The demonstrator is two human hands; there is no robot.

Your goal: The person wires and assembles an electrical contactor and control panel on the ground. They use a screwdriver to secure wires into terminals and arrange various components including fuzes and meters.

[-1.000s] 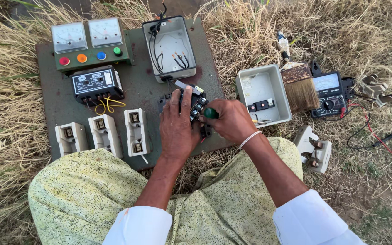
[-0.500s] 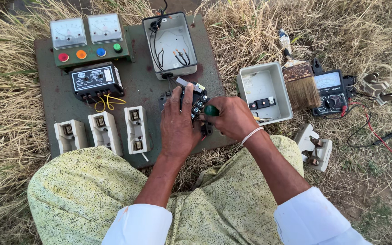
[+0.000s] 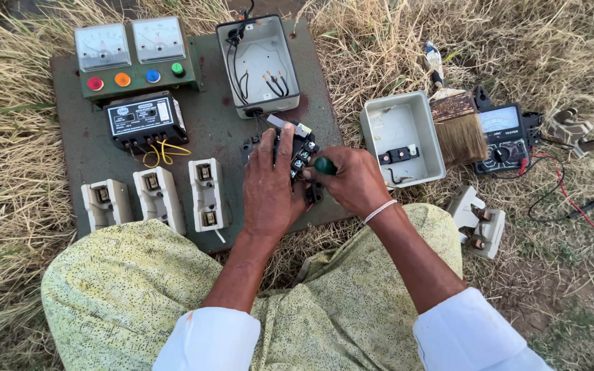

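Note:
My left hand (image 3: 269, 189) lies over a black switch unit (image 3: 298, 150) on the dark green panel board (image 3: 221, 127), its fingers steadying the unit. My right hand (image 3: 353, 180) grips a green-handled screwdriver (image 3: 324, 165) whose tip points into the unit. Black wires run from the unit up into an open grey box (image 3: 259, 63) above it. The lower part of the unit is hidden under my hands.
The board also carries two white meters (image 3: 132, 45) over coloured lamps, a black device (image 3: 144, 118) with yellow wires, and three white fuse holders (image 3: 154, 198). On the dry grass at right lie a grey box cover (image 3: 401, 141), a paintbrush (image 3: 456, 124), a multimeter (image 3: 503, 137) with leads and a white fuse carrier (image 3: 477, 221).
Both hands stay on the black unit with only slight shifts. The view has drifted a little.

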